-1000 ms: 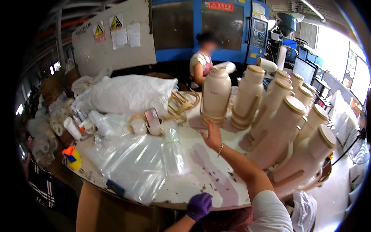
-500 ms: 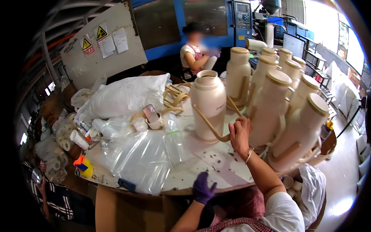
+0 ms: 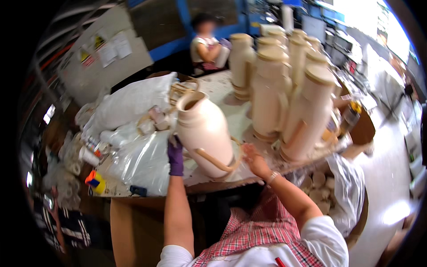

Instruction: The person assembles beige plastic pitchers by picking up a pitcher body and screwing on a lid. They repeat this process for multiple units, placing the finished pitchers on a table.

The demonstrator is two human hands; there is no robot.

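A cream thermos jug (image 3: pixel 207 138) with an uncovered round mouth leans left near the table's front edge. A loop handle (image 3: pixel 215 161) hangs low around its body. My left hand (image 3: pixel 175 156), in a purple glove, presses along the jug's left side and supports it; some of its fingers are hidden behind the jug. My bare right hand (image 3: pixel 255 160), blurred, is at the handle's right end with fingers apart; whether it touches the handle is hard to tell. Several lidded cream thermos jugs (image 3: pixel 307 115) stand together to the right.
Clear plastic bags (image 3: pixel 140 164) and a stuffed white sack (image 3: pixel 133 104) cover the table's left side. A yellow and orange container (image 3: pixel 95 181) sits at the left corner. Below right stands a lined box of round cream parts (image 3: pixel 318 191). A co-worker (image 3: pixel 207 46) sits beyond the table.
The open jug has come closer to me and now tilts left. My left hand has risen from the table edge to its side. My right hand's fingers have loosened from the handle.
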